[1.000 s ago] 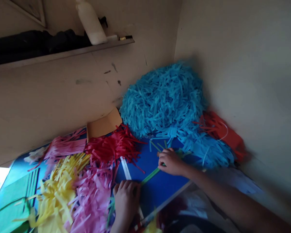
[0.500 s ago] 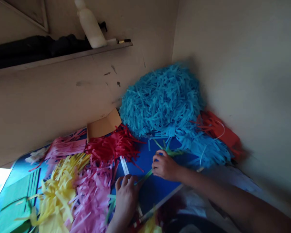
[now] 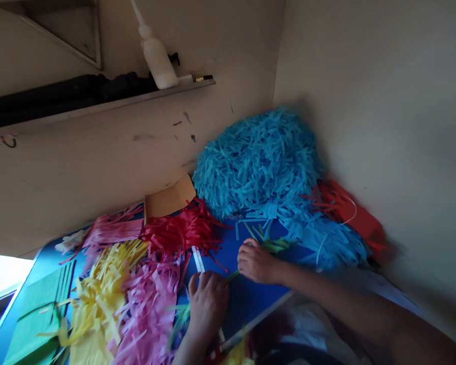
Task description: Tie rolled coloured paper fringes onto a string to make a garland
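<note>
My left hand (image 3: pixel 208 301) rests knuckles-up on the blue mat (image 3: pixel 251 299), fingers curled over one end of a green paper strip (image 3: pixel 233 275). My right hand (image 3: pixel 256 262) is closed on the same strip a little to the right, close to the left hand. More green strips (image 3: pixel 275 245) lie just beyond the right hand. A big heap of blue paper strips (image 3: pixel 256 162) fills the corner behind.
Red strips (image 3: pixel 178 230), pink strips (image 3: pixel 144 309) and yellow strips (image 3: pixel 95 299) are piled left of my hands. A green sheet (image 3: pixel 32 314) lies far left, red paper (image 3: pixel 345 208) by the right wall, brown cardboard (image 3: pixel 169 198) against the back wall. A white bottle (image 3: pixel 157 53) stands on a shelf.
My right hand has slid left along the green strip toward my left hand, so less strip shows between them. The view has tilted a little.
</note>
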A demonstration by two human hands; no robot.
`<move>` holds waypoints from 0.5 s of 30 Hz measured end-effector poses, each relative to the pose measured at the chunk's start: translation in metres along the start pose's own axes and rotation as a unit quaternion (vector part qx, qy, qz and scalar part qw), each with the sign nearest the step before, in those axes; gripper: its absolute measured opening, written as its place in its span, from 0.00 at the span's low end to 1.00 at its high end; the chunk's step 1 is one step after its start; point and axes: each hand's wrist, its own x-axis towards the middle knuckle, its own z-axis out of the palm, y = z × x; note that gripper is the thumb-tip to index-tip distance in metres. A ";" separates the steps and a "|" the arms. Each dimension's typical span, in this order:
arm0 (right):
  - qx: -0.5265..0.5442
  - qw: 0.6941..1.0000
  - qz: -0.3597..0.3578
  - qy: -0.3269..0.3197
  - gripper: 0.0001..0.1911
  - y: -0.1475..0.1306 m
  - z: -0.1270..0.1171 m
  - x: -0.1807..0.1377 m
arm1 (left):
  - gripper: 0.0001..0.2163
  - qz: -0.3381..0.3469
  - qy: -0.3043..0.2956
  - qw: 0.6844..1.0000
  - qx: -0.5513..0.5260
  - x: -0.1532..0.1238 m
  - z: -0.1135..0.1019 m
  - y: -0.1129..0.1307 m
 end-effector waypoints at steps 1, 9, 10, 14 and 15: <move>0.003 1.000 0.004 0.000 0.07 -0.001 0.000 0.000 | 0.08 0.000 0.002 1.000 0.005 0.000 0.001 0.000; -0.042 0.999 -0.011 0.028 0.06 -0.020 0.007 0.003 | 0.09 0.013 0.028 0.999 0.008 -0.002 0.011 -0.004; -0.055 0.998 -0.022 0.031 0.07 -0.020 0.010 0.002 | 0.09 0.014 0.032 0.999 0.010 -0.002 0.012 -0.005; -0.037 0.998 0.002 0.043 0.09 -0.006 0.015 -0.008 | 0.09 0.013 0.013 1.000 0.010 -0.006 0.011 -0.010; -0.018 0.999 0.020 0.040 0.09 -0.001 0.014 -0.011 | 0.09 0.008 0.001 1.000 0.005 -0.008 0.010 -0.013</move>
